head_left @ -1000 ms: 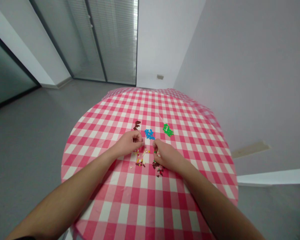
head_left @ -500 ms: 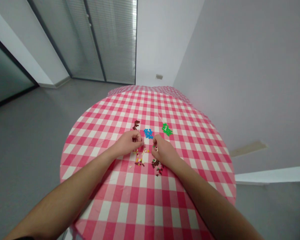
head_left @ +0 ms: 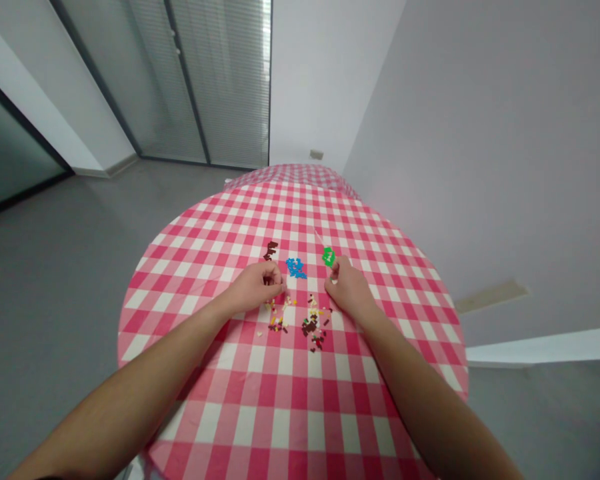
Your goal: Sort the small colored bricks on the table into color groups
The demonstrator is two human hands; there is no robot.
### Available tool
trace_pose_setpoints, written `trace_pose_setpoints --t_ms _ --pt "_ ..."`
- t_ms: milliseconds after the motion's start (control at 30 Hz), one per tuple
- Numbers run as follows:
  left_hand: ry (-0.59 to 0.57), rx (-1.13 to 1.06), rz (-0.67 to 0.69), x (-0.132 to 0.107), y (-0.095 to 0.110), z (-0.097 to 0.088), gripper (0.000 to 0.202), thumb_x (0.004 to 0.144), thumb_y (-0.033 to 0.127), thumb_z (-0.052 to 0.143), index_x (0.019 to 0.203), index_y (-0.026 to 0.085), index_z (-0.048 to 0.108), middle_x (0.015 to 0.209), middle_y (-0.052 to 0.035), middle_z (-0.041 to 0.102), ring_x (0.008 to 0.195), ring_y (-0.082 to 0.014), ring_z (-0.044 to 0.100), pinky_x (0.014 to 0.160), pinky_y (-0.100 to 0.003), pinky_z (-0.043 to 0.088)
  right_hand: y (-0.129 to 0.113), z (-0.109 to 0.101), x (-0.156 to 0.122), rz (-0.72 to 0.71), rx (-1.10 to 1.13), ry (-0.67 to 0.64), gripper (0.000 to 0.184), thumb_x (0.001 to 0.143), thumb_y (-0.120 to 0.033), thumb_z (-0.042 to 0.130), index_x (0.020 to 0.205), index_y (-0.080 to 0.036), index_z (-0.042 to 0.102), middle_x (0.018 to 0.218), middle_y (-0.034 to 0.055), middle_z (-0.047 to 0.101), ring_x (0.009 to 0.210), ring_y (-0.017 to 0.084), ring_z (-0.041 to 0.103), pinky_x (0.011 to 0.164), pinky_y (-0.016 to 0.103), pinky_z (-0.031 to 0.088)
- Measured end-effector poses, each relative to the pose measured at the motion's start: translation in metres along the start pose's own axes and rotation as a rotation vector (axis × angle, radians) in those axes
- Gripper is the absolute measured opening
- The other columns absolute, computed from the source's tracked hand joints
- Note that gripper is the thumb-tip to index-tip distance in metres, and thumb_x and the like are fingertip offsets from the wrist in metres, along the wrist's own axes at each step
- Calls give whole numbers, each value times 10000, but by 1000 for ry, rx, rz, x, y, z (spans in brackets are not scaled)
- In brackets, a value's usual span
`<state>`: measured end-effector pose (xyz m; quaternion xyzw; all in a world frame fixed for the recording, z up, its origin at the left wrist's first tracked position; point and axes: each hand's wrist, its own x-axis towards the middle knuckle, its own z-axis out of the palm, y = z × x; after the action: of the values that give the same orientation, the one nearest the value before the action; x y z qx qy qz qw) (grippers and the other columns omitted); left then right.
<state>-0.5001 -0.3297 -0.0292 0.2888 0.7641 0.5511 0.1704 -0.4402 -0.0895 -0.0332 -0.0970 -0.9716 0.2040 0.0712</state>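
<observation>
A round table under a red-and-white checked cloth (head_left: 290,400) carries small beads sorted by colour. My left hand (head_left: 257,287) rests on the cloth with its fingers curled in a pinch, just above a scatter of mixed beads (head_left: 295,319). My right hand (head_left: 345,288) is closed in a pinch at the green bead pile (head_left: 328,255), its fingertips touching that pile. A blue bead pile (head_left: 295,267) lies between the two hands. A brown bead pile (head_left: 271,250) sits beyond my left hand. What either pinch holds is too small to make out.
A thin pale stick (head_left: 319,237) lies on the cloth beyond the green pile. A white wall (head_left: 480,133) stands close on the right. Grey floor (head_left: 55,267) and glass partitions with blinds (head_left: 205,80) lie to the left and behind the table.
My right hand has moved from the mixed beads up and right to the green pile. My left hand has stayed where it was.
</observation>
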Motion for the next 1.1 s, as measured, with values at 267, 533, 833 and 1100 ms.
trace_pose_setpoints --t_ms 267,533,833,1100 --pt "2 19 0 0 -2 0 191 740 174 608 643 197 445 636 8 571 579 -117 524 547 -270 394 30 -8 9 6 73 38 210 806 -275 606 886 -222 419 803 40 617 679 190 569 576 279 340" --pt "7 47 2 1 -3 0 199 760 218 619 656 198 451 638 4 570 568 -114 501 540 -276 378 38 -9 15 -18 146 44 245 778 -297 629 838 -235 400 751 33 631 652 190 579 561 275 348" --pt "16 71 -2 0 -1 0 197 759 220 617 646 197 457 634 6 567 564 -114 491 535 -273 378 26 -16 11 -123 97 31 127 810 -277 617 820 -208 511 759 49 638 665 179 568 581 273 370" --pt "10 48 15 0 -4 0 177 760 212 604 656 193 461 626 16 556 561 -109 491 533 -266 371 -20 -19 -17 -591 175 -511 141 825 -129 608 820 -185 738 800 33 716 715 144 620 666 245 427"
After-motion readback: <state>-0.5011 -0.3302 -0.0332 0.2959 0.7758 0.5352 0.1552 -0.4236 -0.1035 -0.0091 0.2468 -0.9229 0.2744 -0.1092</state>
